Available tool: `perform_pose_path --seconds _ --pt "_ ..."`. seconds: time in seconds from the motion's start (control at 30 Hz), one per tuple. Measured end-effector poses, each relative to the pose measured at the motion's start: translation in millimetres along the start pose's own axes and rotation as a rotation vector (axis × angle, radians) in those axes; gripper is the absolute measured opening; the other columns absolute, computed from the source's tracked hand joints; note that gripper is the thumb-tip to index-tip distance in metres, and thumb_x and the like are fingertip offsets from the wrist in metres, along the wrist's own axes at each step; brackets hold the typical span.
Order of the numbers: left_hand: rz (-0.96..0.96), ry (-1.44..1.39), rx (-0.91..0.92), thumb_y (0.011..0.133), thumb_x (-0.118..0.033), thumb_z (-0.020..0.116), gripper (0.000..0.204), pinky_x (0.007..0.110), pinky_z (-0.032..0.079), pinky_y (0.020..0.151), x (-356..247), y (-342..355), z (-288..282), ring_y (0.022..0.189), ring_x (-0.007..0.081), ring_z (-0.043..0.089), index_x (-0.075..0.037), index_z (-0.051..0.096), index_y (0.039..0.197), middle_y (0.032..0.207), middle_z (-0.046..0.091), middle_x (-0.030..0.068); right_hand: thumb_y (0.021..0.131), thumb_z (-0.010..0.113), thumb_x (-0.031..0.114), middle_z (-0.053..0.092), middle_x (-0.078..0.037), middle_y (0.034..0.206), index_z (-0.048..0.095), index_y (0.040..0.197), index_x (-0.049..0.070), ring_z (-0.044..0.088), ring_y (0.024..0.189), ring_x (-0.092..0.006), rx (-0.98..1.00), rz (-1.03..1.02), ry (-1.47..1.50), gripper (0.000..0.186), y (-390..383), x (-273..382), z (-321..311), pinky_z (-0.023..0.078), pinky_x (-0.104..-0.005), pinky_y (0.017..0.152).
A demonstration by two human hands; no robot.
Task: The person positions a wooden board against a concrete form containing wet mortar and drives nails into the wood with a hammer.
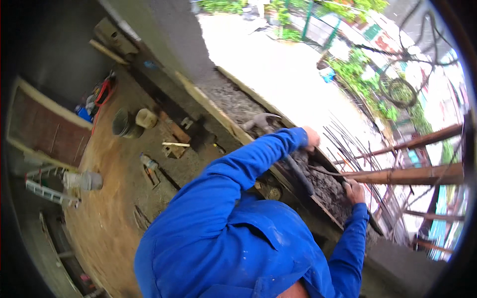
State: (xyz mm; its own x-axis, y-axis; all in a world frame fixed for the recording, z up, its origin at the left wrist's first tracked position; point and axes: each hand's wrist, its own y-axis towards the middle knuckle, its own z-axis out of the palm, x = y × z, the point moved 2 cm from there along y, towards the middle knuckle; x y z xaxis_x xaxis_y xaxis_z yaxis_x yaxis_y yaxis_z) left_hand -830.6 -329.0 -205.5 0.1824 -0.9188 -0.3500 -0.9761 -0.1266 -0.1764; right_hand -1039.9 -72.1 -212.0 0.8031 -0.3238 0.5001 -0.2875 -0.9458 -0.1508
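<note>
Wet grey concrete fills a long trough between two formwork boards on top of a wall. My left hand is closed over the edge of the outer formwork board, its fingertips partly hidden. Nearer me, my right hand grips the same board lower down, fingers curled at its rim. A claw hammer lies across the trough beside my left forearm; its dark handle slants over the inner board, and my sleeve covers its middle. Between my hands, a thin rod crosses the concrete.
Wooden poles and several thin steel bars stand outside the wall on the right. Looped cable hangs at upper right. Down on the floor at left are buckets, a bottle and a ladder.
</note>
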Motion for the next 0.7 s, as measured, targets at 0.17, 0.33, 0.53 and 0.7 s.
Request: perform_pose_path --seconds 0.17,0.33,0.53,0.7 --pt "-0.077 -0.005 0.077 0.072 -0.033 0.069 0.029 0.044 0.050 0.078 26.1 -23.0 -13.1 0.091 0.0325 0.064 -0.013 0.071 0.093 0.092 0.068 0.0136 0.087 0.052 0.032 0.064 -0.024 0.088 0.066 0.093 0.003 0.062 0.086 -0.0395 0.012 0.059 -0.140 0.033 17.8 28.9 -4.4 0.048 -0.0452 0.078" --pt "-0.091 -0.050 0.040 0.073 -0.037 0.070 0.034 0.044 0.050 0.080 25.5 -29.6 -33.3 0.092 0.0328 0.064 -0.013 0.070 0.097 0.095 0.068 0.0145 0.086 0.054 0.032 0.065 -0.023 0.090 0.067 0.096 0.004 0.063 0.087 -0.0387 0.077 0.043 -0.365 0.033 22.7 4.1 4.1 0.048 -0.0449 0.079" --pt "-0.062 0.037 0.246 0.086 -0.043 0.051 0.041 0.042 0.052 0.073 32.4 -20.0 -22.4 0.075 0.0324 0.064 -0.007 0.070 0.088 0.083 0.067 0.0168 0.090 0.053 0.034 0.063 -0.011 0.119 0.065 0.111 0.008 0.057 0.113 -0.0260 0.057 0.000 -0.040 0.036 -10.0 -3.0 -9.6 0.042 -0.0353 0.099" --pt "-0.075 0.076 0.003 0.079 -0.042 0.064 0.036 0.044 0.049 0.071 54.2 -65.2 -19.3 0.077 0.0378 0.062 -0.007 0.068 0.087 0.079 0.066 0.0177 0.089 0.046 0.054 0.067 -0.018 0.079 0.068 0.084 0.005 0.066 0.079 -0.0344 -0.078 -0.004 -0.345 0.053 14.8 9.1 26.5 0.051 -0.0435 0.071"
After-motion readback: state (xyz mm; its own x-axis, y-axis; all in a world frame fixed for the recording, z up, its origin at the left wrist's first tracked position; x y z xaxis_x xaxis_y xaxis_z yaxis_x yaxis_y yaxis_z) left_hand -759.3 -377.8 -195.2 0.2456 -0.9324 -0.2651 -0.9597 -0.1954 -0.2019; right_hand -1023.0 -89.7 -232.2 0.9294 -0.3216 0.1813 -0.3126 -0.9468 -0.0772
